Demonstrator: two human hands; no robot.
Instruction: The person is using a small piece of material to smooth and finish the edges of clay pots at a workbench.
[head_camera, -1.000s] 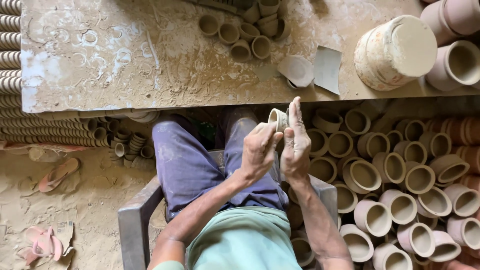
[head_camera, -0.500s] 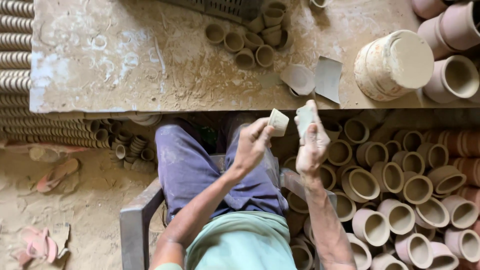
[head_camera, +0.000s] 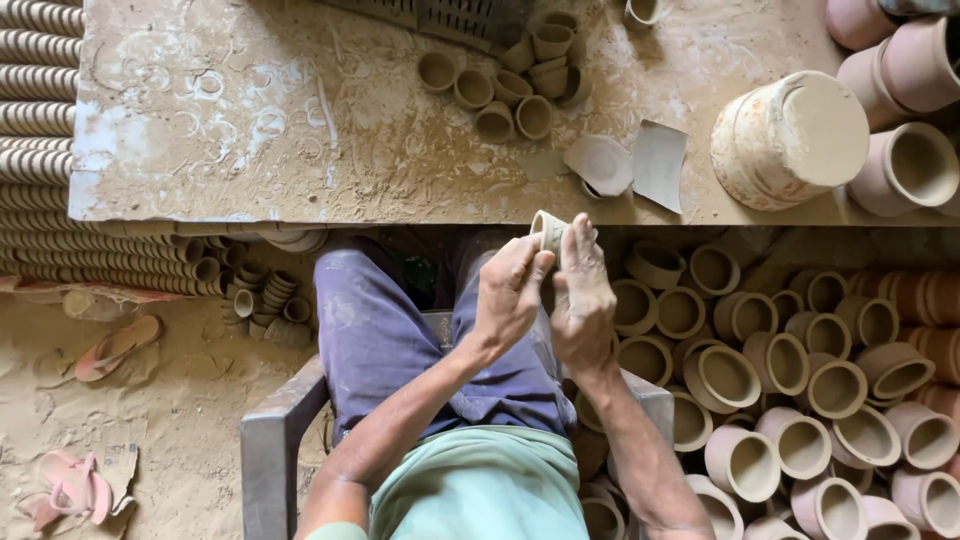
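Observation:
I sit on a grey chair (head_camera: 266, 450) with both hands raised over my lap, just below the near edge of a dusty stone slab (head_camera: 250, 130). My left hand (head_camera: 510, 295) grips a small pale unfired clay cup (head_camera: 547, 228) by its side, mouth turned left. Dusted with clay, my right hand (head_camera: 583, 295) lies flat against the cup's other side, fingers straight and together. Whether anything sits between that palm and the cup is hidden.
On the slab lie a cluster of small cups (head_camera: 505, 85), a broken shard (head_camera: 598, 165), a grey sheet (head_camera: 660, 160) and a big pot on its side (head_camera: 790, 140). Many pink clay pots (head_camera: 800, 400) crowd the floor at right. Stacked cup rows (head_camera: 45, 150) and sandals (head_camera: 115, 345) lie left.
Half a second ago my hands were apart, the left holding the cup and the right a pale piece. Now they have closed together on the cup again.

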